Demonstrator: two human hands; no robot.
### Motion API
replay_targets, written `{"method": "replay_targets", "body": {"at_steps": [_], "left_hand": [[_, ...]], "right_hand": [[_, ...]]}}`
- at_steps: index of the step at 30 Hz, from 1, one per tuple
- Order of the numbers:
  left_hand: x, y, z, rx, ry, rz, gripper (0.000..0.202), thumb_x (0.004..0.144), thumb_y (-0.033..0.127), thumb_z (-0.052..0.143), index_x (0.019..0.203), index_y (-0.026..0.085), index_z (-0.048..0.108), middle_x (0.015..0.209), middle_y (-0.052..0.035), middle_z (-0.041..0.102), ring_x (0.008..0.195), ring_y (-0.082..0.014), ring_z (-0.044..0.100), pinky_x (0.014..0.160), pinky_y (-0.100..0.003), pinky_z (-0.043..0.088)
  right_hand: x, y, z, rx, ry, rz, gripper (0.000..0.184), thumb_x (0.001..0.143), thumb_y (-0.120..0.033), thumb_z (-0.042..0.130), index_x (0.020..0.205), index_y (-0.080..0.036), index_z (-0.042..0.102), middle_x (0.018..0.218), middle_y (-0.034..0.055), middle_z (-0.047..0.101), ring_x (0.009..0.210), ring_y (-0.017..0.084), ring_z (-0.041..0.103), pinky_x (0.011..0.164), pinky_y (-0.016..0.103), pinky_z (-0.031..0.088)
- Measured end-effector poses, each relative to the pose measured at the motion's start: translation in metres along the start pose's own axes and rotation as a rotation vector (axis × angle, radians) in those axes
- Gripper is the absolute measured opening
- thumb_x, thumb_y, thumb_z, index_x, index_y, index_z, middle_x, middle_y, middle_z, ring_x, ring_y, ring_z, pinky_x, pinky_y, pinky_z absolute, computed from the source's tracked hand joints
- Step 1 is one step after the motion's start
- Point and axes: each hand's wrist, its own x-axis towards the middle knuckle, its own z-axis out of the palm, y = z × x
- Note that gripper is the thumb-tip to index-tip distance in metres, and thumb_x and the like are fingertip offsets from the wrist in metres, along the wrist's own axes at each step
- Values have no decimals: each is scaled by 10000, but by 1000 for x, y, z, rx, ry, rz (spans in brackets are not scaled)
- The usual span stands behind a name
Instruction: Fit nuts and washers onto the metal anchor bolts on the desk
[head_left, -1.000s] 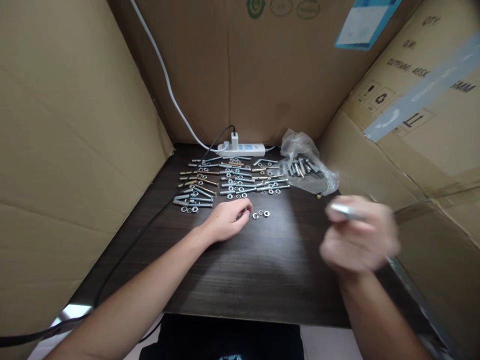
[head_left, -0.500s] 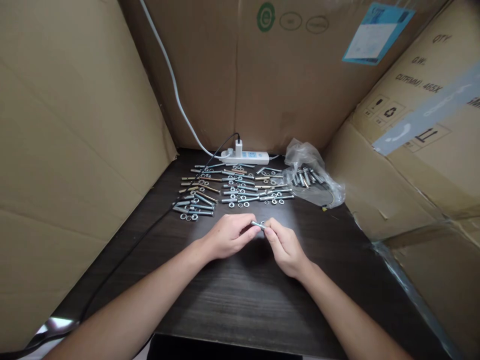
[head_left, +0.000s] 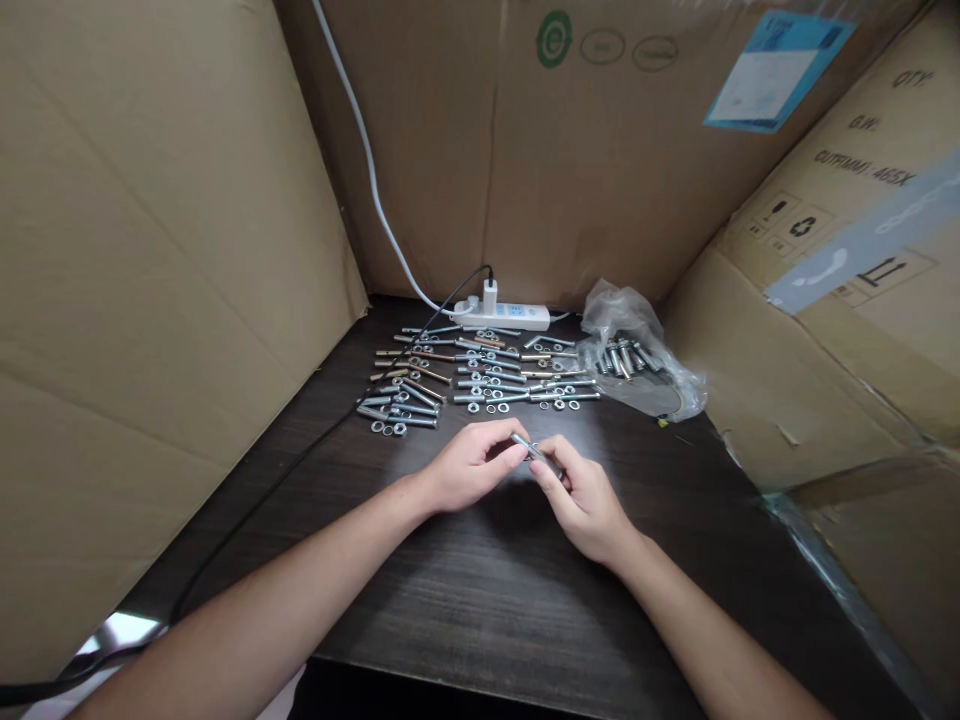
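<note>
My left hand [head_left: 469, 475] and my right hand [head_left: 581, 500] meet over the middle of the dark wooden table [head_left: 480, 590]. Between their fingertips they pinch a small silver bolt [head_left: 529, 448], tilted down to the right. Both hands have their fingers curled closed around it. Just beyond the hands lie rows of bolts with nuts and washers [head_left: 480, 375].
A clear plastic bag of bolts [head_left: 637, 355] lies at the back right. A white power strip [head_left: 502, 315] with a plug and cables sits against the back cardboard wall. Cardboard walls [head_left: 150, 250] close in on the left, back and right. A black cable [head_left: 247, 515] runs along the table's left side.
A second ago my right hand was apart at the right, carrying a bolt. It came in to meet my left hand, and both now hold the bolt.
</note>
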Motion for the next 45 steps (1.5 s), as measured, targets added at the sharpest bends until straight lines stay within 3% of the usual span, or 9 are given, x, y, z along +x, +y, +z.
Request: {"method": "replay_targets", "body": {"at_steps": [10, 16, 21, 26, 29, 32, 36, 40, 45], "left_hand": [[2, -6, -2, 65, 11, 3, 230, 906, 333, 432, 865, 149, 564, 791, -16, 547, 713, -135, 476, 678, -241, 385], [9, -9, 1, -215, 25, -51, 206, 871, 305, 496, 885, 138, 618, 851, -38, 598, 804, -153, 531, 771, -272, 425], [14, -14, 4, -328, 104, -146, 243, 839, 354, 544, 911, 146, 647, 786, -22, 573, 633, -106, 473, 605, -228, 410], [16, -21, 0, -609, 188, -190, 219, 832, 360, 575, 874, 147, 598, 811, -9, 540, 698, -98, 501, 642, -216, 426], [16, -21, -1, -847, 147, -255, 198, 836, 358, 588, 881, 168, 551, 847, -11, 538, 768, -117, 537, 665, -242, 464], [17, -22, 0, -1020, 68, -325, 185, 853, 358, 572, 895, 185, 520, 820, -3, 515, 731, -119, 540, 622, -248, 473], [25, -27, 0, -1161, -45, -355, 146, 891, 310, 516, 911, 167, 536, 733, 14, 435, 587, -70, 446, 504, -171, 368], [32, -31, -3, -1213, -130, -412, 156, 910, 270, 472, 921, 142, 560, 694, 17, 380, 527, -54, 349, 471, -157, 297], [31, -30, -6, -1171, -160, -472, 199, 907, 280, 457, 875, 121, 572, 675, 12, 366, 504, -57, 292, 460, -164, 266]], "right_hand": [[3, 1, -2, -95, -20, 12, 200, 916, -356, 439, 883, -201, 561, 630, -31, 511, 524, 105, 441, 528, 221, 325], [3, 8, 2, -113, 44, 50, 225, 913, -388, 450, 899, -201, 574, 585, -45, 470, 496, 103, 412, 510, 223, 292], [5, 10, 1, -88, 41, 15, 231, 905, -377, 449, 953, -193, 580, 584, -43, 455, 503, 107, 411, 507, 223, 307], [10, 20, -15, -152, 108, 36, 258, 904, -300, 425, 1061, -188, 595, 659, -12, 528, 565, 128, 460, 559, 240, 358], [17, 30, -22, -232, 140, 22, 224, 880, -241, 437, 1009, -187, 611, 732, 9, 570, 632, 145, 502, 599, 253, 380], [27, 36, -22, -320, 91, -43, 192, 853, -190, 453, 957, -200, 614, 816, 20, 594, 707, 154, 533, 660, 266, 397], [36, 32, -16, -441, -12, -164, 146, 819, -167, 486, 897, -201, 605, 824, 29, 581, 765, 167, 526, 697, 277, 412], [34, 26, -13, -506, -98, -280, 136, 802, -218, 548, 925, -196, 603, 899, 60, 583, 850, 198, 506, 777, 319, 429], [30, 29, -14, -485, -98, -283, 118, 801, -185, 564, 915, -195, 593, 920, 63, 589, 920, 207, 495, 833, 339, 431]]}}
